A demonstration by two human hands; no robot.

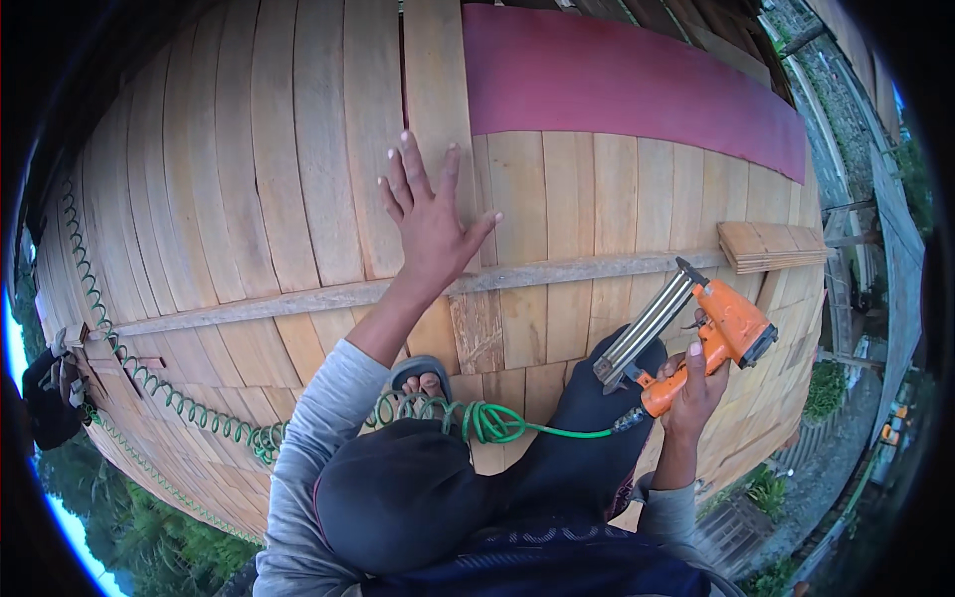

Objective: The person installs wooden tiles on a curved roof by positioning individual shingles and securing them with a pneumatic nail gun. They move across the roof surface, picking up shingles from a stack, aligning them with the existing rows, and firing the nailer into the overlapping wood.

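Observation:
My left hand point(430, 224) lies flat with its fingers spread on a wooden shingle point(436, 75), whose right edge borders a dark pink sheet point(627, 75). In my right hand point(693, 398) is an orange pneumatic nail gun point(731, 323), gripped by its handle and raised above my right knee. Its long metal magazine point(647, 333) slants up and away. From the handle's base a green coiled air hose point(492, 422) runs left past my sandalled foot point(423, 383) and across the shingles.
A long wooden batten point(348, 296) crosses the shingled roof. Stacked loose shingles point(771, 247) rest against its right end. Another person point(58, 388) is at the far left. The roof's right edge drops toward the ground, with greenery point(826, 388) below.

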